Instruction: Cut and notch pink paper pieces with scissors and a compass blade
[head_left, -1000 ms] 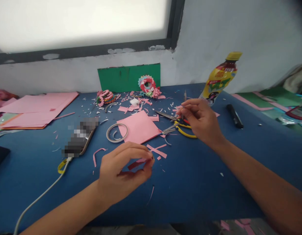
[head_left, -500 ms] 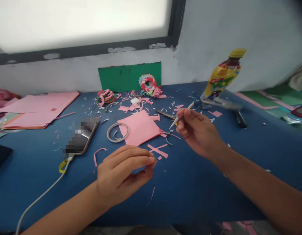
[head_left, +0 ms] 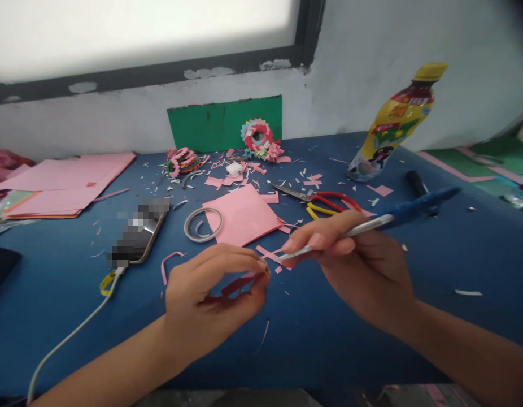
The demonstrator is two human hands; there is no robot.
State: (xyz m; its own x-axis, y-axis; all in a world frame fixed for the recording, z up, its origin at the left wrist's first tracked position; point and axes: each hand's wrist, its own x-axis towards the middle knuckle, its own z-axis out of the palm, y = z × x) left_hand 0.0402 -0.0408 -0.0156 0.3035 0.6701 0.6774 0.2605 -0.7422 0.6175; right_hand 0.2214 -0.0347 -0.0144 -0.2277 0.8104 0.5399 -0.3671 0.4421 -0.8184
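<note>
My left hand is raised over the table with its thumb and fingertips pinched together. A small piece of pink paper shows in the gap between thumb and fingers, mostly hidden by them. My right hand grips a pen with a slim silver barrel and a blurred blue top. Its tip points left, close to my left fingertips but apart from them. Beyond the hands lie a square pink paper sheet, a roll of narrow tape on its left edge, and scissors with red and yellow handles.
A yellow-labelled bottle stands at the back right, near a black object. A phone on a white cable lies left. Paper scraps, folded paper ornaments, a white case and pink sheets lie further back.
My right hand has come nearer and turned the pen, so its blue top points right and its tip is close to my left hand. The scissors' handles are uncovered. Pink paper now shows inside my left hand.
</note>
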